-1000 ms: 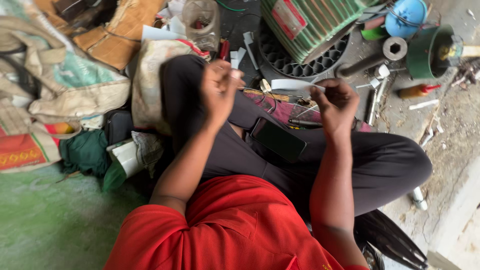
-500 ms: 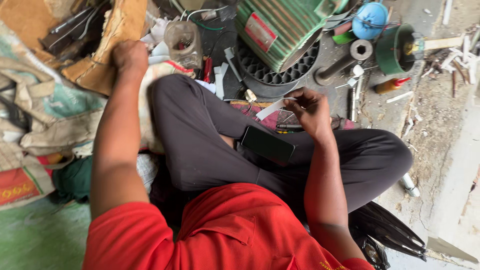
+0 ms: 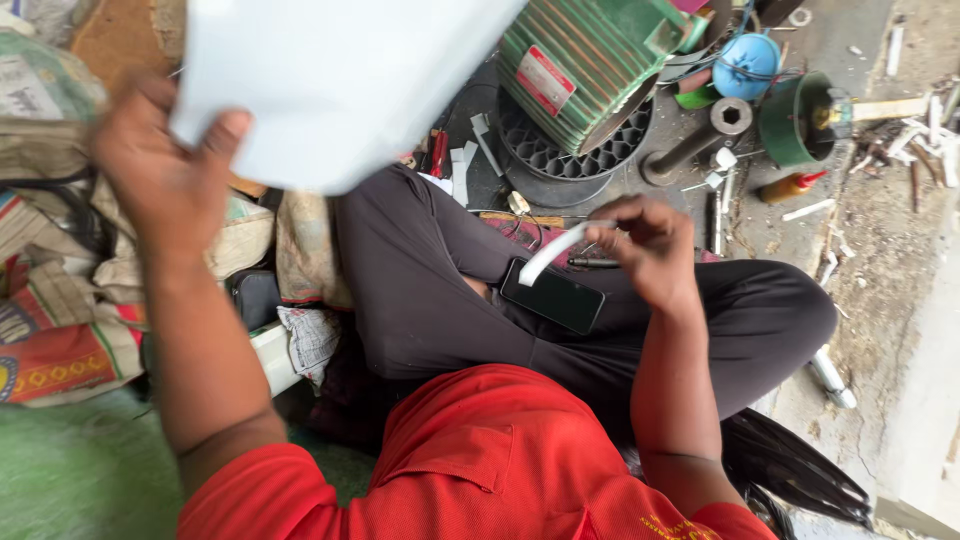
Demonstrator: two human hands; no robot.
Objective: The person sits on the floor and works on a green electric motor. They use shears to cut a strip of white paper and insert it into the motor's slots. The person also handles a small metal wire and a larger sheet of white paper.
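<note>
Cluttered floor: red-labelled green motor (image 3: pixel 585 70) behind hands.

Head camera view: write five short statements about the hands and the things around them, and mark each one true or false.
1. The left hand holds up a large white sheet. True.
2. The right hand holds a red screwdriver. False: it holds a curved white strip.
3. A black phone lies on the person's lap. True.
4. The green ribbed motor housing rests on the lap. False: it sits on the ground beyond the knees.
5. The person wears a red shirt. True.
</note>
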